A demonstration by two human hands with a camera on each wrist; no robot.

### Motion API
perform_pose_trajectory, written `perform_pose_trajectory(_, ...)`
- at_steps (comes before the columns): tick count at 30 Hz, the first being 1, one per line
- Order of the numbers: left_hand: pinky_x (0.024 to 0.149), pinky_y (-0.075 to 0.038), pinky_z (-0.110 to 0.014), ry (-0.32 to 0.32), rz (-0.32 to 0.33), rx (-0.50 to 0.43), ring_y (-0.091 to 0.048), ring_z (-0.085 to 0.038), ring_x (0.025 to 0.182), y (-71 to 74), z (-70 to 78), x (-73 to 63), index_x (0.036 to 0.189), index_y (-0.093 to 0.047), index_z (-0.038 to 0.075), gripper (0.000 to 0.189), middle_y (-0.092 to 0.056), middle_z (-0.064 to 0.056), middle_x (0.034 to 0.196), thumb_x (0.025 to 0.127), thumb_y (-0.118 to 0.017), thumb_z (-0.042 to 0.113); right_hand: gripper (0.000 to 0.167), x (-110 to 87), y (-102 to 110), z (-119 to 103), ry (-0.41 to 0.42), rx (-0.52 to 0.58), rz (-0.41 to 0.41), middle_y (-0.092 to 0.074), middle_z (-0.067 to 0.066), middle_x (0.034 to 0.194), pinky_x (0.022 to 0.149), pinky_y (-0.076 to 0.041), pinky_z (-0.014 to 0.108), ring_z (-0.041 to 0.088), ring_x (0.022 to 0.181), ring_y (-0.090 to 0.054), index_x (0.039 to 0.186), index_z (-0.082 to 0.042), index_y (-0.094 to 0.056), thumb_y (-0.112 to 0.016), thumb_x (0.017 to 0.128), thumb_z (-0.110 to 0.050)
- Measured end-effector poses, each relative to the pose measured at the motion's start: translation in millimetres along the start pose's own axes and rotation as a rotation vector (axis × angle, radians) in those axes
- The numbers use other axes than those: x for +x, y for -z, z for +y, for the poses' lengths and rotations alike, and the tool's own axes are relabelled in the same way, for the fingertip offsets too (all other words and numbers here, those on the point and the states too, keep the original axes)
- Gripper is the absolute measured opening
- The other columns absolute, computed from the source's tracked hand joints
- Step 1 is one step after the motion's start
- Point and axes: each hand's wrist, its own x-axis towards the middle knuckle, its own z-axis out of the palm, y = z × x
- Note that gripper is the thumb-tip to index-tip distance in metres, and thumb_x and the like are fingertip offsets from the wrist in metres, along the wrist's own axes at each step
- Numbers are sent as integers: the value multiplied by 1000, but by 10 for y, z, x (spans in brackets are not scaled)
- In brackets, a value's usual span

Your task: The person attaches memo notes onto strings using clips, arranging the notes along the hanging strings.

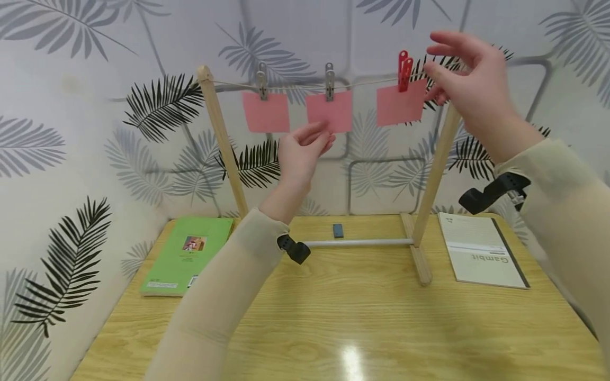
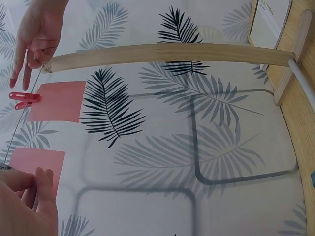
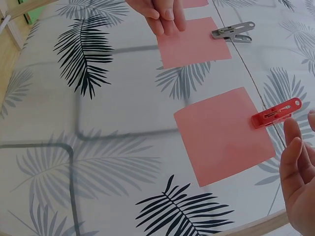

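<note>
Three pink paper squares hang from a thin string. A grey metal clip (image 1: 262,82) holds the left paper (image 1: 268,117), and another metal clip (image 1: 329,82) holds the middle paper (image 1: 340,114). From a red clip (image 1: 404,73) hangs the right paper (image 1: 397,107), slightly tilted. My left hand (image 1: 299,156) is at the lower left corner of the middle paper, its loosely bent fingers in front of it; whether they touch it I cannot tell. Just right of the red clip, my right hand (image 1: 481,87) is raised with fingers spread, holding nothing.
A wooden frame with a left post (image 1: 221,143) and right post (image 1: 438,169) carries the string. A white rod (image 1: 362,243) runs low between them. On the wooden table (image 1: 333,307) lie a green book (image 1: 209,238), a small blue block (image 1: 338,230) and a white notebook (image 1: 476,259).
</note>
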Motion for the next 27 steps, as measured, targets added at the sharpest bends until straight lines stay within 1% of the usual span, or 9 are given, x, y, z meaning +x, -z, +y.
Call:
perform_pose_trajectory(2,87,-58,-30,2,2,25,-74,-15,91,77,-19,-22,120,-71,4,28,-73,-16,113,92,-68,1,47,-51,28,32,16,51,5,-58,4,132,55,-50,13,10,61,-64,140,-19,-56,-67,94,-13)
perform_pose_trajectory(6,83,-59,-27,10,1,89,-74,-14,91,236,-61,-78,118,-73,9,27,-73,-16,113,92,-68,6,46,-165,75,121,47,92,25,-59,1,121,52,-49,14,11,61,-65,138,-17,-57,-66,94,-10)
perform_pose_trajectory(10,83,-59,-27,11,-2,149,-74,-13,92,362,-100,-143,119,-73,11,27,-73,-15,114,93,-69,8,45,-271,94,253,66,69,34,-63,0,111,51,-49,15,10,58,-65,137,-16,-57,-66,94,-9)
perform_pose_trajectory(15,83,-58,-25,22,-18,222,-73,-9,90,516,-147,-272,123,-70,11,30,-73,-14,116,93,-69,10,48,-438,43,455,63,23,-12,-65,-1,106,51,-49,15,9,59,-66,140,-15,-54,-66,94,-8)
perform_pose_trajectory(16,83,-58,-25,26,-23,240,-73,-9,90,549,-158,-305,124,-69,11,31,-72,-15,116,93,-69,11,49,-480,28,499,61,33,-27,-65,-1,105,50,-49,15,10,59,-67,140,-14,-53,-66,94,-7)
perform_pose_trajectory(19,88,-57,-27,48,-40,285,-73,-15,97,651,-198,-399,128,-67,13,34,-71,-15,119,94,-69,11,51,-618,-6,631,62,-2,-75,-66,-3,105,50,-50,17,9,63,-68,143,-13,-50,-65,95,-7)
perform_pose_trajectory(23,101,-51,-32,61,-63,353,-68,-21,113,782,-259,-499,132,-63,15,38,-70,-13,123,94,-68,13,52,-824,-32,774,47,-115,-151,-65,-11,108,56,-52,19,5,76,-71,146,-17,-46,-62,98,-12)
perform_pose_trajectory(26,107,-47,-36,52,-100,416,-63,-22,120,874,-313,-585,137,-59,16,43,-67,-12,129,95,-68,14,51,-975,-68,880,46,-187,-196,-64,-13,113,68,-54,15,0,90,-69,147,-20,-44,-60,99,-15)
perform_pose_trajectory(27,108,-46,-38,42,-118,439,-61,-23,123,904,-338,-614,139,-56,15,46,-65,-12,131,95,-68,14,51,-1020,-81,918,50,-206,-208,-64,-11,116,73,-54,14,-2,94,-67,148,-21,-44,-60,99,-15)
